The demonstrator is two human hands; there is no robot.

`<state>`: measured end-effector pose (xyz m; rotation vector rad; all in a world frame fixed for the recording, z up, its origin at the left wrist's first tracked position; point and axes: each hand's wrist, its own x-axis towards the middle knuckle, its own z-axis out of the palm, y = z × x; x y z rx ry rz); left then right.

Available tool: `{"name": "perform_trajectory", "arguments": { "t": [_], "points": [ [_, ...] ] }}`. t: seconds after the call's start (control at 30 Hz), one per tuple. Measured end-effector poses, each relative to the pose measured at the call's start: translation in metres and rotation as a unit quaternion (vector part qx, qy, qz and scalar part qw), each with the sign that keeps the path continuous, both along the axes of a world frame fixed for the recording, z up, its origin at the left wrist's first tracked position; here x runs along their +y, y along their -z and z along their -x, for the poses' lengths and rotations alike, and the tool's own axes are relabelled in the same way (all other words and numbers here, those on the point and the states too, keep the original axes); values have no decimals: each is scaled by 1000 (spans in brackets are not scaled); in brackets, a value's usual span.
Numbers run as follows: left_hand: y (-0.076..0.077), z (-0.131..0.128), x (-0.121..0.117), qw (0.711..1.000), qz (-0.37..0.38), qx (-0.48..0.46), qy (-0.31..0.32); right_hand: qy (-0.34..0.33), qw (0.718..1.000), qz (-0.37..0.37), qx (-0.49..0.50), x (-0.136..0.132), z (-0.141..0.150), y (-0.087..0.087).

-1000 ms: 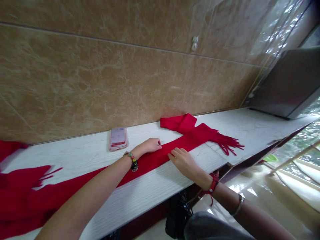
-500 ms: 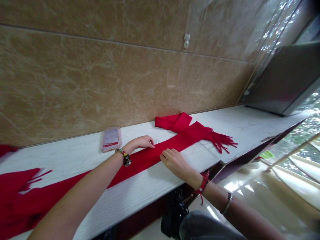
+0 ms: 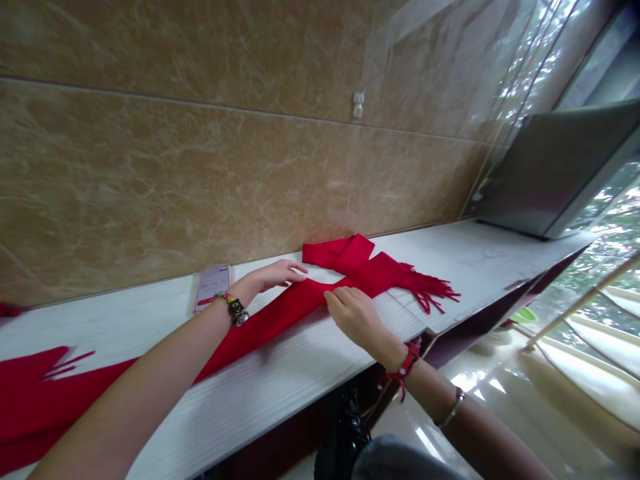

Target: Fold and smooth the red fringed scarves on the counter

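The red scarf (image 3: 280, 313) lies lengthwise along the white surface (image 3: 225, 420), its fringe toward the front edge's corner notch. The right hand (image 3: 355, 320) pinches its near edge, fingers closed. The left hand (image 3: 280, 273), fingers loosely parted, touches its far edge; whether it grips is unclear.

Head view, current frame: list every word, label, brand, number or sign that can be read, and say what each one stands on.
No text can be read.
Phone: faint marks on the screen, too small and blurred to read.
Dark beaded bracelet: yellow marks, too small to tell whether they are lettering.
Red scarf: no label or print visible.
Wall: no sign visible.
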<state>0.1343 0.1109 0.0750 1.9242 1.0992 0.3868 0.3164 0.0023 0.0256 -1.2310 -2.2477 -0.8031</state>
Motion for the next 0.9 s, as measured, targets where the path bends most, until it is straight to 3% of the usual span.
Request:
{"name": "perform_trajectory", "arguments": {
  "t": [0.1,0.2,0.3,0.37,0.47,0.7,0.8,0.9],
  "points": [
    [-27,-23,7,995,8,-95,-13,30,999,-3,30,7,-18,-29],
    [-51,-61,17,989,-2,-147,-34,81,996,9,40,17,-44,-57],
    [-61,-106,31,981,4,-187,-52,130,991,21,30,28,-80,-77],
    [-58,-135,40,978,5,-204,-46,155,987,32,9,36,-107,-81],
    [-40,-172,53,978,3,-208,-33,198,978,61,-33,50,-145,-72],
    [21,-222,75,982,-10,-189,4,231,958,143,-94,73,-192,-16],
    [30,-227,80,982,-30,-185,14,231,959,147,-72,74,-196,-3],
    [24,-228,82,982,-48,-184,22,213,967,136,-33,72,-197,-4]
  ]
}}
